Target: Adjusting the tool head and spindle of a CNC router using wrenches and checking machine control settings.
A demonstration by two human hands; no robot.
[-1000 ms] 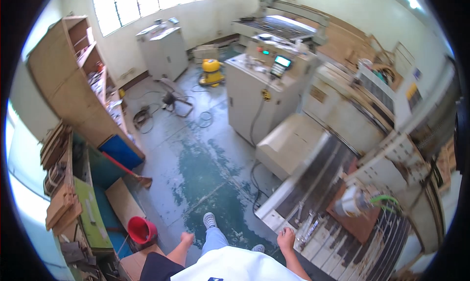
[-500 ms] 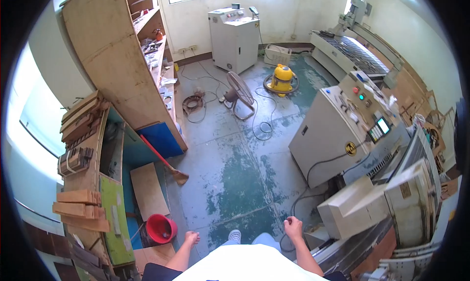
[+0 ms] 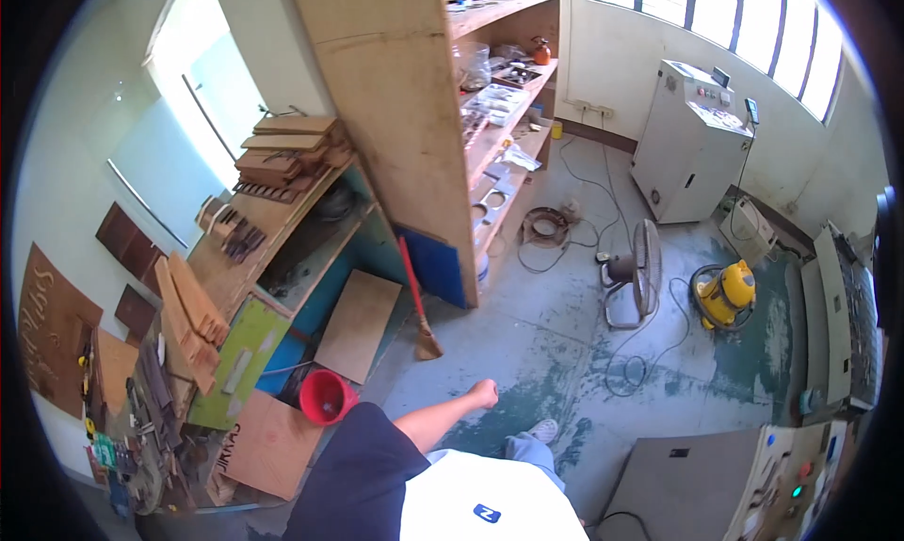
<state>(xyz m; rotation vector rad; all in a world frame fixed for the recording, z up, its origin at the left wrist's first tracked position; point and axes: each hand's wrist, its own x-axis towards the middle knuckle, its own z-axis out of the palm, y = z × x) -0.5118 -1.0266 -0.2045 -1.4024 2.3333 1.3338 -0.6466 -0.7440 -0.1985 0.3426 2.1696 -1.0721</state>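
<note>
The left hand (image 3: 484, 392) hangs out over the concrete floor (image 3: 556, 324), curled loosely into a narrow fist and holding nothing that can be seen; the right hand is out of view. Nearest it, just to the far left, a red-handled broom (image 3: 415, 301) leans against the tall wooden shelf unit (image 3: 405, 117). A red bucket (image 3: 327, 397) stands to the near left beside a plywood sheet (image 3: 358, 324). A standing fan (image 3: 633, 277) and a yellow vacuum (image 3: 723, 294) sit further right
</note>
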